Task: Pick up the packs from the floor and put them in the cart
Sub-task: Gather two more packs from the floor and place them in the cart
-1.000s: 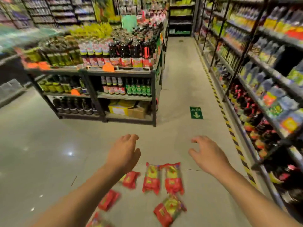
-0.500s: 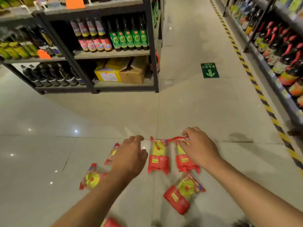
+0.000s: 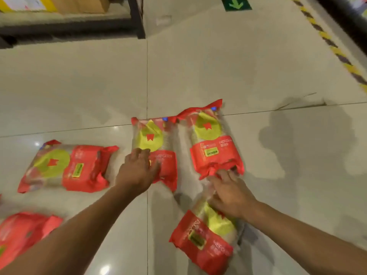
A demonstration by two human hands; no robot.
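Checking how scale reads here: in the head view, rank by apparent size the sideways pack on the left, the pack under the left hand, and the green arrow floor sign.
1-2. Sideways pack and pack under the left hand: look alike, and the left hand hides part of the second.
3. Green arrow floor sign, smallest, though farthest and cropped.

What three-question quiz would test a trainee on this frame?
1. How many packs show on the floor?
2. True or false: the left hand rests on the middle pack.
3. Which pack's near end do the right hand fingers touch: A) far-right pack, B) far-left pack?

Key: 1. Five, with one cut off at the left edge and another nearest the camera. 2. True. 3. A.
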